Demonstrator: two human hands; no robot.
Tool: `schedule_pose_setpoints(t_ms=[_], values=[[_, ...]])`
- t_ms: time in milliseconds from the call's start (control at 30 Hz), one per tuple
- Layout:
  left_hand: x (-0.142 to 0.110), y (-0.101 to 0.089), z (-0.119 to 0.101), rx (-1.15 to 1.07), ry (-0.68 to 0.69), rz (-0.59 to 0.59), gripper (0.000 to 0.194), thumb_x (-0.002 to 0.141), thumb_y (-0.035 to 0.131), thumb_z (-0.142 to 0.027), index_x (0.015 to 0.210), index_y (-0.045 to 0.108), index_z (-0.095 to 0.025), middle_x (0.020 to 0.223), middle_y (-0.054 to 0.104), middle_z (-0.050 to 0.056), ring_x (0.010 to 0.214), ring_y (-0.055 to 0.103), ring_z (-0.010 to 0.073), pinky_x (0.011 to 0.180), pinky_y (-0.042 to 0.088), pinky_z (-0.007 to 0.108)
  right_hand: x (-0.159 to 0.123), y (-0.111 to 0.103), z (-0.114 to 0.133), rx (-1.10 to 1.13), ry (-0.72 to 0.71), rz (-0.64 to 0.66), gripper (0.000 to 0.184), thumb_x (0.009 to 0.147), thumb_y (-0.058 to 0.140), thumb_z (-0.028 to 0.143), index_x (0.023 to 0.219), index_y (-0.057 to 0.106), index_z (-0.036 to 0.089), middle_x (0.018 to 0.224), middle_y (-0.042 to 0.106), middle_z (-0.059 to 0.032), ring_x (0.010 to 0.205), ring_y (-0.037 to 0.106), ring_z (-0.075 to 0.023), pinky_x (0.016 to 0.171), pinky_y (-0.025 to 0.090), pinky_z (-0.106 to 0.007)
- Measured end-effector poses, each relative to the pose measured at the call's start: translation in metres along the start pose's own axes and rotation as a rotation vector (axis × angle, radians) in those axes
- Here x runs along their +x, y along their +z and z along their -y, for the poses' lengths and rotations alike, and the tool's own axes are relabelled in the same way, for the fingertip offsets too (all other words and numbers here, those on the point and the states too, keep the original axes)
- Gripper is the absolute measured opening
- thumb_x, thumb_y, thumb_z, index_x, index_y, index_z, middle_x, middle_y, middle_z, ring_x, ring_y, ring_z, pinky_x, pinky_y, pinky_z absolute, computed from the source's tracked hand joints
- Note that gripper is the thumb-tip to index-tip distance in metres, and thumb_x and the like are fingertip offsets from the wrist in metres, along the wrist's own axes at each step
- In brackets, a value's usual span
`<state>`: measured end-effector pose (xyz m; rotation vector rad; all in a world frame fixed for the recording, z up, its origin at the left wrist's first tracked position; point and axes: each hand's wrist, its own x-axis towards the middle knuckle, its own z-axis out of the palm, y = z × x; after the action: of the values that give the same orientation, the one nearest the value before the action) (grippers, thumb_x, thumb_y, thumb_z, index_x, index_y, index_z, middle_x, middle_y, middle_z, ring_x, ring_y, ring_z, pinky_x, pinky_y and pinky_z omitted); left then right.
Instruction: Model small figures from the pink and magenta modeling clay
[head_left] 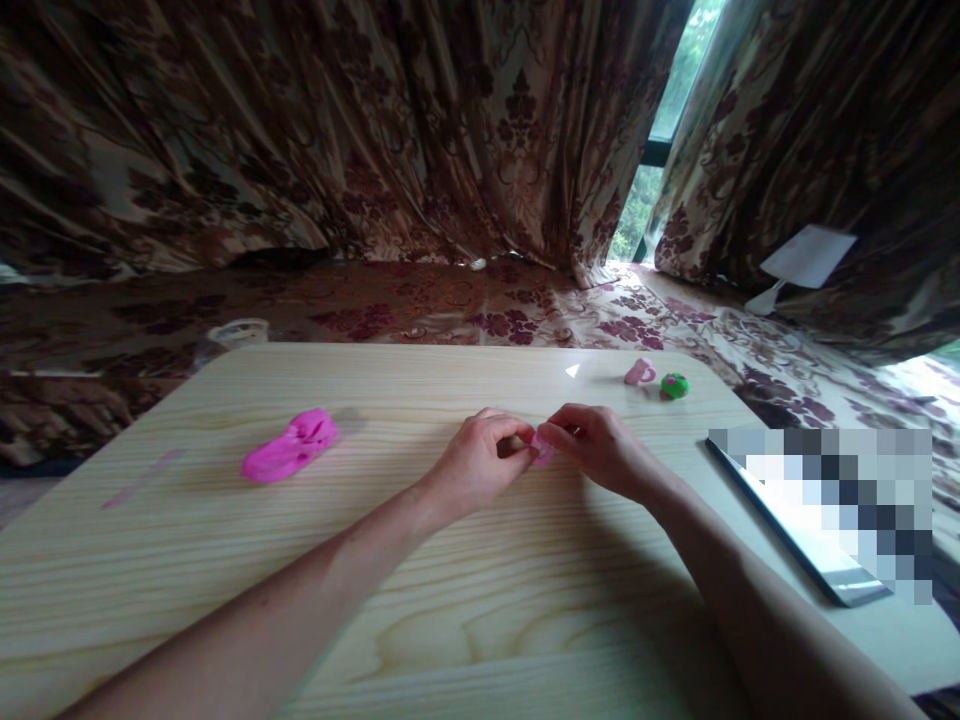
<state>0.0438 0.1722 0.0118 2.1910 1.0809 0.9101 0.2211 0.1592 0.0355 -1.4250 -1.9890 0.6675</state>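
Observation:
Both hands meet above the middle of the wooden table (420, 600). My left hand (484, 455) pinches a small piece of pink modelling clay (543, 449) from the left side, thumb and fingers pressed together. On its other side my right hand (592, 440) grips the same piece between thumb and fingertips. Its exact shape is partly covered by the fingers. A larger, brighter pink lump of clay (291, 446) lies on the table to the left, creased at its right end.
A pink cup-like piece with a handle (640, 372) and a green ball with pink spots (674, 386) stand at the far right. A partly pixelated flat device (802, 530) lies at the right edge. A thin pink strip (142, 480) lies at left. Patterned curtains (450, 130) hang behind.

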Motion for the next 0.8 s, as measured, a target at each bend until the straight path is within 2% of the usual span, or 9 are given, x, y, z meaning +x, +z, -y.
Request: schedule_pose_setpoints(t_ms=[167, 367, 633, 733, 800], values=[[0.0008, -0.0009, -0.0014, -0.001, -0.021, -0.002, 0.012, 0.077, 0.059, -0.029, 0.077, 0.066, -0.020, 0.076, 0.063, 0.002, 0.080, 0.057, 0.0154, 0.072, 0.044, 0.025, 0.0002, -0.0011, 0.0001, -0.027, -0.034, -0.053, 0.029, 0.084, 0.048, 0.031, 0.065, 0.062, 0.015, 0.058, 0.057, 0.0021, 0.053, 0.046, -0.0072, 0.049, 0.031, -0.019], [-0.0002, 0.0009, 0.0014, -0.006, -0.041, -0.058, 0.015, 0.074, 0.062, -0.032, 0.080, 0.066, -0.019, 0.077, 0.061, 0.002, 0.075, 0.057, 0.0146, 0.067, 0.044, 0.025, -0.0016, -0.0008, 0.0015, 0.045, 0.007, 0.024, 0.022, 0.081, 0.052, 0.032, 0.075, 0.066, 0.016, 0.066, 0.064, -0.0001, 0.057, 0.053, -0.0099, 0.051, 0.036, -0.019], [0.0003, -0.0002, -0.0003, 0.023, 0.013, -0.054, 0.011, 0.075, 0.060, -0.030, 0.074, 0.065, -0.020, 0.071, 0.061, 0.000, 0.073, 0.057, 0.0145, 0.066, 0.044, 0.024, -0.0013, -0.0009, 0.0019, -0.114, -0.083, -0.072, 0.027, 0.085, 0.047, 0.028, 0.066, 0.062, 0.016, 0.062, 0.057, -0.0004, 0.055, 0.048, -0.0093, 0.052, 0.035, -0.022], [0.0008, -0.0022, -0.0018, 0.010, 0.006, -0.027, 0.013, 0.077, 0.059, -0.029, 0.078, 0.067, -0.020, 0.074, 0.064, 0.001, 0.075, 0.057, 0.0147, 0.069, 0.045, 0.025, -0.0002, -0.0045, 0.0024, -0.072, -0.099, -0.091, 0.026, 0.087, 0.045, 0.027, 0.075, 0.065, 0.016, 0.074, 0.061, -0.0027, 0.062, 0.052, -0.0105, 0.055, 0.038, -0.022], [0.0011, -0.0032, -0.0021, -0.005, 0.010, -0.003, 0.014, 0.077, 0.058, -0.027, 0.081, 0.068, -0.019, 0.077, 0.065, 0.002, 0.077, 0.057, 0.0151, 0.072, 0.045, 0.025, -0.0003, -0.0067, 0.0036, -0.013, -0.133, -0.055, 0.020, 0.086, 0.047, 0.025, 0.085, 0.066, 0.018, 0.085, 0.062, -0.0036, 0.069, 0.056, -0.0113, 0.058, 0.041, -0.021]])
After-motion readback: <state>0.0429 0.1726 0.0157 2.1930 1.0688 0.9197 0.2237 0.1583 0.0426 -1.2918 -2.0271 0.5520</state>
